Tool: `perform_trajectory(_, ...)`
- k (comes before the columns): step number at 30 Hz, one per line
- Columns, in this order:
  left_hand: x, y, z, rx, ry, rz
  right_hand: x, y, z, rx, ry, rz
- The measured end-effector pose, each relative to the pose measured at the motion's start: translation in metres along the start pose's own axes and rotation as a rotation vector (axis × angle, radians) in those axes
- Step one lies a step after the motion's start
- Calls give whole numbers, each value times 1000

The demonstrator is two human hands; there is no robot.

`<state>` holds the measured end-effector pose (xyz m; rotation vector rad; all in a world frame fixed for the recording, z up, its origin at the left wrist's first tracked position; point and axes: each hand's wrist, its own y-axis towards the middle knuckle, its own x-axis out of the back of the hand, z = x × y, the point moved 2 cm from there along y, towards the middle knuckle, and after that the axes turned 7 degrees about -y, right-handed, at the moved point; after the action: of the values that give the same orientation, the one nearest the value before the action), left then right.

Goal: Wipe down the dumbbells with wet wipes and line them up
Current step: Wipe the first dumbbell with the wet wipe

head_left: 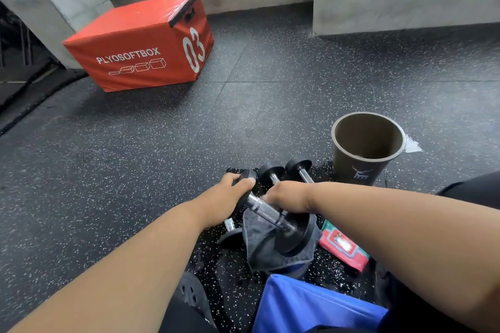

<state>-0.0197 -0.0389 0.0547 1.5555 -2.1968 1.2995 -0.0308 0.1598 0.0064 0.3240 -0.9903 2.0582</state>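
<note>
**Dumbbell held over the speckled floor**

Held dumbbell (273, 215), black heads and knurled chrome handle, lifted and tilted, far head up at the left, near head low over a dark grey cloth (266, 249). Left hand (224, 201) curled round the far head, thumb on its rim. Right hand (288, 196) closed over the handle near the middle; whether a wipe sits under those fingers, impossible to tell. Two more dumbbells (272, 171) (299, 166) lying side by side just beyond the hands. Part of another dumbbell (231, 232) showing below the left wrist. Red and green wipes pack (343, 247) flat on the floor under the right forearm. Brown paper cup (365, 149) upright beyond the pack. Blue bag (311, 305) nearest the body. Orange plyo box (140, 43) well apart, by the wall.
</note>
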Motion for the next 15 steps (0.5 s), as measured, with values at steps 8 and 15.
perform_trajectory(8,-2,0,-3,-24,14,0,1,4,10,124,-136,-108)
perform_trajectory(15,0,-1,-2,-3,6,-9,6,3,11,129,-605,-22)
